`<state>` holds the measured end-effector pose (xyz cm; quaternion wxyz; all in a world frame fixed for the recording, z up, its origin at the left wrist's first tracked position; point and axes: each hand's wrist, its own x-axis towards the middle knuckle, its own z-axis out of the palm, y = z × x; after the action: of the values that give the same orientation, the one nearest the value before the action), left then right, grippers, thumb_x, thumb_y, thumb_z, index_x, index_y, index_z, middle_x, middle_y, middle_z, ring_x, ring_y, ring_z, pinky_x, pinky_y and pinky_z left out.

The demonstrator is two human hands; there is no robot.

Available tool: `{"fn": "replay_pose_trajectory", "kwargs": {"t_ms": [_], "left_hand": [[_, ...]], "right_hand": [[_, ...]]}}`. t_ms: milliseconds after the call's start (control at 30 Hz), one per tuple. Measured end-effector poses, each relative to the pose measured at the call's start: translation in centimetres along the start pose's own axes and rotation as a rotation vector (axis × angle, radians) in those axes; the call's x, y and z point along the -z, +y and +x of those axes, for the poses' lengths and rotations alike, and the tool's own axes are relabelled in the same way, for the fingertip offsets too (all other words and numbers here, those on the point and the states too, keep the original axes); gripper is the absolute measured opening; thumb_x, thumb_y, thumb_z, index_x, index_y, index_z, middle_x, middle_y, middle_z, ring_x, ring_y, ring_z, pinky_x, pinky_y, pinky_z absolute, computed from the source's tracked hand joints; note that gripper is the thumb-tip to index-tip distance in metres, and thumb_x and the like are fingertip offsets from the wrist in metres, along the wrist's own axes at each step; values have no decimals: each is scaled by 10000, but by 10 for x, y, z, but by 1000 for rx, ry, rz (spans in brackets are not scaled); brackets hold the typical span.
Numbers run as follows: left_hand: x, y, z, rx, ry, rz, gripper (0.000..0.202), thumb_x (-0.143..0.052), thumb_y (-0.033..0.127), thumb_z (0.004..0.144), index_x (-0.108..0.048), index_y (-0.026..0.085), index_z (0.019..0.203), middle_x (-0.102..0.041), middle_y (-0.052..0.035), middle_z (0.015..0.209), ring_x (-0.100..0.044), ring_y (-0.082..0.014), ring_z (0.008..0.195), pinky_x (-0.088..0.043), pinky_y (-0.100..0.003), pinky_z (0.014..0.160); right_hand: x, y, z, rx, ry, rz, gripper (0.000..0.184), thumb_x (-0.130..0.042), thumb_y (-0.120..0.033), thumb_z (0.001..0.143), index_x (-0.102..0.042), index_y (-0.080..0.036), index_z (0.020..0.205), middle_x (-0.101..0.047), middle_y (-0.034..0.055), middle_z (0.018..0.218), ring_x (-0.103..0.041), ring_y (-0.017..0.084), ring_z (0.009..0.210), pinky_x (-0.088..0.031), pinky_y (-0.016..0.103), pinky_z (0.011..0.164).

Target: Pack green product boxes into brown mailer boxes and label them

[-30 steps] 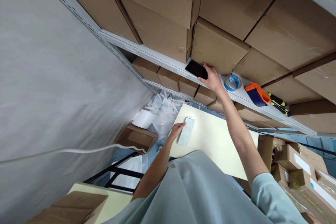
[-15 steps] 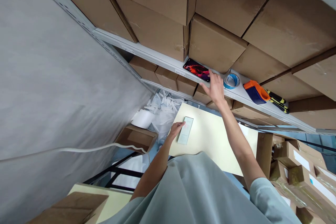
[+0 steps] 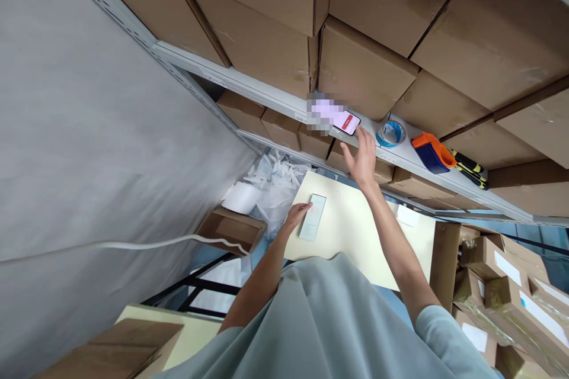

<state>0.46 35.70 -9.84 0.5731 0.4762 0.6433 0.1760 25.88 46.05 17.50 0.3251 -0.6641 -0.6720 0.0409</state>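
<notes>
A phone (image 3: pixel 348 123) lies on the edge of the metal shelf with its screen lit, part of it blurred out. A red button shows near its right end. My right hand (image 3: pixel 363 160) is just beside that end, thumb and fingers apart, holding nothing. Whether a fingertip touches the phone, I cannot tell. Below, my left hand (image 3: pixel 297 214) pinches the left edge of a flat, pale green rectangular piece (image 3: pixel 313 220) with faint pink marks. That piece is over the cream tabletop (image 3: pixel 351 231); its exact kind is unclear.
Right of the phone on the shelf (image 3: pixel 262 95) are blue tape (image 3: pixel 391 134), an orange and navy tape dispenser (image 3: pixel 433 153) and yellow-black cutters (image 3: pixel 470 169). Cardboard boxes (image 3: pixel 364 71) fill the shelves. More cartons (image 3: pixel 511 302) are stacked right; white wrapping (image 3: pixel 278 180) lies left.
The phone's screen has gone from a dark picture with red to a light page with a red button. My right hand has drawn slightly down off the phone. My left hand keeps its pinch.
</notes>
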Motion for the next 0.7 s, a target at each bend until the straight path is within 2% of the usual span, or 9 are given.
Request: {"fn": "replay_pose_trajectory", "kwargs": {"t_ms": [100, 167, 233, 300, 367, 433, 533, 600, 700], "left_hand": [[1, 1, 0, 45, -67, -46, 357, -729, 612, 901, -747, 258, 862, -836, -144, 1033, -776, -349, 1094, -602, -433, 1043], [3, 3, 0, 68, -87, -65, 310, -719, 557, 914, -749, 249, 891, -833, -152, 1079, -765, -350, 1137, -586, -443, 1077], [6, 6, -1, 70, -93, -68, 281, -708, 517, 921, -751, 240, 917, -833, -158, 1117, -754, -350, 1174, -583, -444, 1090], [9, 8, -4, 66, -101, -75, 284, -705, 516, 932, -759, 238, 945, -835, -159, 1167, -742, -351, 1217, -584, -432, 1095], [11, 7, -11, 65, -108, -96, 326, -705, 560, 938, -770, 242, 969, -836, -155, 1196, -734, -359, 1253, -593, -423, 1088], [12, 3, -22, 51, -98, -122, 405, -687, 625, 940, -774, 235, 1005, -837, -156, 1206, -737, -372, 1274, -610, -430, 1080], [11, -10, -45, 15, -56, -131, 495, -636, 657, 951, -763, 202, 1099, -824, -179, 1267, -747, -388, 1302, -619, -472, 1109], [9, -21, -61, -9, -38, -120, 502, -628, 618, 960, -758, 183, 1174, -806, -202, 1342, -747, -394, 1330, -606, -500, 1149], [2, -35, -81, -76, -35, -96, 473, -658, 495, 944, -754, 176, 1281, -789, -200, 1419, -742, -382, 1372, -580, -514, 1203]], "right_hand": [[-13, 1, -52, -88, -44, 83, 542, -496, -550, 1156, -600, -209, 1564, -669, 221, 1519, -623, 360, 1459, -503, 568, 1258], [-31, 2, -96, -199, -202, 153, 472, -562, -512, 1135, -654, -205, 1482, -732, 196, 1406, -724, 331, 1293, -589, 494, 1146], [-54, 5, -143, -362, -428, 198, 392, -631, -441, 1101, -698, -206, 1409, -769, 166, 1352, -784, 290, 1127, -625, 430, 1058], [-76, 7, -189, -560, -615, 246, 337, -685, -361, 1066, -723, -210, 1364, -798, 141, 1337, -806, 255, 1038, -623, 390, 1037], [-93, 8, -228, -761, -717, 307, 365, -753, -341, 1021, -727, -218, 1364, -834, 114, 1278, -816, 250, 1044, -609, 383, 1073], [-104, 7, -258, -836, -750, 334, 429, -780, -339, 1000, -716, -211, 1404, -850, 117, 1253, -828, 260, 1055, -612, 398, 1087], [-113, 1, -286, -871, -760, 373, 516, -743, -318, 1010, -671, -195, 1506, -828, 149, 1346, -835, 270, 1104, -629, 416, 1088], [-118, -5, -297, -876, -762, 418, 542, -702, -304, 1025, -646, -203, 1555, -804, 146, 1414, -832, 263, 1130, -649, 409, 1063], [-126, -12, -306, -858, -747, 482, 538, -700, -325, 1018, -663, -270, 1553, -818, 72, 1393, -830, 243, 1104, -675, 386, 1015]]}}
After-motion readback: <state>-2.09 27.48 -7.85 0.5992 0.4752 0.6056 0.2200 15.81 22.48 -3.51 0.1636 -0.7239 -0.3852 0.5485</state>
